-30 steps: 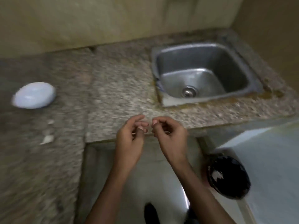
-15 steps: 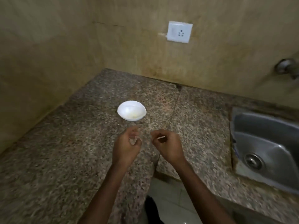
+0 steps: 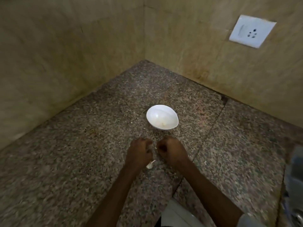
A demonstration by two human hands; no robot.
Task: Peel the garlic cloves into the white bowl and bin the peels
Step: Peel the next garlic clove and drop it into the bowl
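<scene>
**Working the skin off a clove, just short of the bowl**

Both my hands hover over the speckled granite countertop (image 3: pixel 68 161), near each other but apart, on the near side of the white bowl (image 3: pixel 161 112). My left hand (image 3: pixel 139 153) is curled, and its fingers close round something pale that I take for the garlic clove (image 3: pixel 148 149); most of it is hidden in my grip. My right hand (image 3: pixel 172 151) is curled tight too, with a small sliver of peel (image 3: pixel 155 147) showing white at its fingertips, pinched there as far as I can judge.

The bowl stands upright just beyond my knuckles, with one small yellowish piece (image 3: pixel 163 128) in its bottom, probably a peeled clove. On the counter beneath my left wrist lies a pale scrap with a thin tail (image 3: pixel 150 164); clove or husk, I cannot tell.

The clove should be light and firm but smooth once bare, so it could slip out of a loose hold. I judge it best held by its flanks, with the right fingertips catching the papery skin at the pointed end. That skin is thin, dry and tears easily, so short pulls suit it better than one long strip. The bin is not in view.
</scene>
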